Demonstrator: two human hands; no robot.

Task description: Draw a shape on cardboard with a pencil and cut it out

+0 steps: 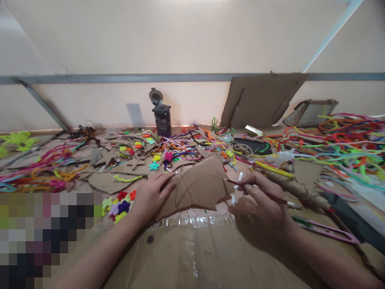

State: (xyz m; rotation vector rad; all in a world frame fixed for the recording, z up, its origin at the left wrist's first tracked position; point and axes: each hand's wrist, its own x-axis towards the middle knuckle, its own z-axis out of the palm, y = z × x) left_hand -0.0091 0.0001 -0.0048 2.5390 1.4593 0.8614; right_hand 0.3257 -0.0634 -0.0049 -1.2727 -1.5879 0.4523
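Observation:
A torn piece of brown cardboard [200, 186] lies in front of me with curved pencil lines drawn across it. My left hand [152, 194] grips its left edge, thumb on top; part of the fingers is hidden. In my right hand [264, 198] is a dark red pencil [232, 182], closed between thumb and fingers. Its sharpened tip points left, at the cardboard's right edge; whether it touches, I cannot tell. Colourful felt flowers [122, 206] lie in a heap just left of my left wrist. Beneath my forearms is a larger taped cardboard sheet [192, 249].
Bright pipe cleaners [331, 136] are piled at the right. A black lidded container [163, 120] stands at the back with its lid up. On the right lie a pink-handled cutter [333, 231], a yellow pen [274, 169] and a cardboard roll [296, 189]. A cardboard panel [261, 100] leans against the wall.

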